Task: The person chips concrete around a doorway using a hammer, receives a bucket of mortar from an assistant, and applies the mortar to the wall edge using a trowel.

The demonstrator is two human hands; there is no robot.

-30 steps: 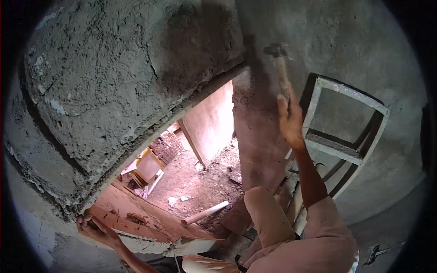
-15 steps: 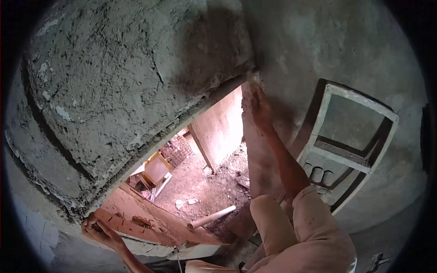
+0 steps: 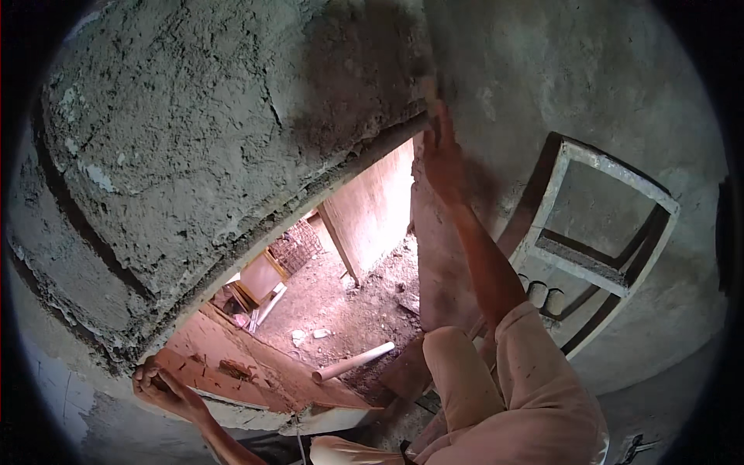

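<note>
Right fingers (image 3: 445, 128) wrap handle of blurred tool (image 3: 430, 87), raised at upper end of opening's edge (image 3: 341, 183); tool head too smeared to tell. Left fingers (image 3: 146, 377) curl at edge's lower end; cannot tell whether they hold anything. Knee (image 3: 453, 364) bent below right arm. Rough wall (image 3: 194, 139) looks crumbly: stray blow could scrape right knuckles or shake lumps onto knee. Pale frame (image 3: 577, 267) leans on smooth wall (image 3: 620, 93); elbow bump could topple it. Pipe (image 3: 353, 363) lies beyond.
</note>
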